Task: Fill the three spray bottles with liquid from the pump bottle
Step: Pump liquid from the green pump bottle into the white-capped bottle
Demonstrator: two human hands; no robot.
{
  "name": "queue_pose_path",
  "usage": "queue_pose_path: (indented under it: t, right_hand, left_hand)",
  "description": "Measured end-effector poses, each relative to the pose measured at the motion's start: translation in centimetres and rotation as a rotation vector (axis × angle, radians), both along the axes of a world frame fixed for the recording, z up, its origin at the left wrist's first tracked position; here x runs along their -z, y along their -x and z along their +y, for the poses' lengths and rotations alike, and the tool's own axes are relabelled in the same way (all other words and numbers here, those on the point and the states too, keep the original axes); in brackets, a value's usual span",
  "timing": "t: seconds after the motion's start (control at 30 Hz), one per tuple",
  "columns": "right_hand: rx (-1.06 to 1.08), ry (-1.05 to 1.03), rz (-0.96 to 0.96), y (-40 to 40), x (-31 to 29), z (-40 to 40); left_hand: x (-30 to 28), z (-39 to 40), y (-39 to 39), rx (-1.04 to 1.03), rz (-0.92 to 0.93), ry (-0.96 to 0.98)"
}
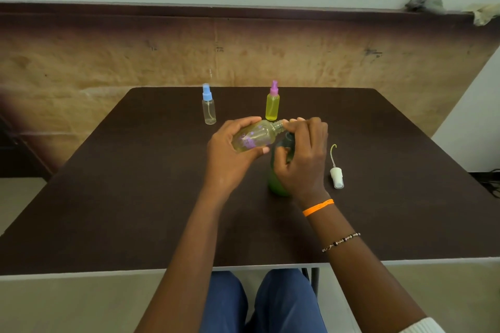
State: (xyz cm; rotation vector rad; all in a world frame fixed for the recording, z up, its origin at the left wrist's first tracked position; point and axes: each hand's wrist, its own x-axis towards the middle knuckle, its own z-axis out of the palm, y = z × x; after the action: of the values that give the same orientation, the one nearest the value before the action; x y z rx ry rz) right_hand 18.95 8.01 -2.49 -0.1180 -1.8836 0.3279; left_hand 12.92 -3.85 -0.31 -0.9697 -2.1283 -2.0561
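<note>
My left hand (234,149) grips an uncapped spray bottle (257,136), tilted on its side with its threaded neck pointing right. It holds pale yellow liquid. My right hand (300,159) wraps around the top of the green pump bottle (274,184), which stands on the table and is mostly hidden; its fingertips sit at the spray bottle's neck. A white spray cap (336,177) with its tube lies on the table to the right. Behind stand a spray bottle with a blue cap (209,108), looking clear, and one with a pink cap (272,105), full of yellow liquid.
The dark brown table (135,184) has its near edge above my knees. A brown panel and a pale wall rise behind it. Crumpled cloths (424,3) rest on the ledge at the back right. Cables lie on the floor at the far right.
</note>
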Motion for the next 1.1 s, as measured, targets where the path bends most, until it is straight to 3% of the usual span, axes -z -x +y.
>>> queue_pose_path:
  t: [1.1]
  right_hand:
    - [0.036, 0.052, -0.028, -0.1, -0.9, -0.7]
  left_hand:
    - [-0.3, -0.2, 0.1, 0.011, 0.028, 0.021]
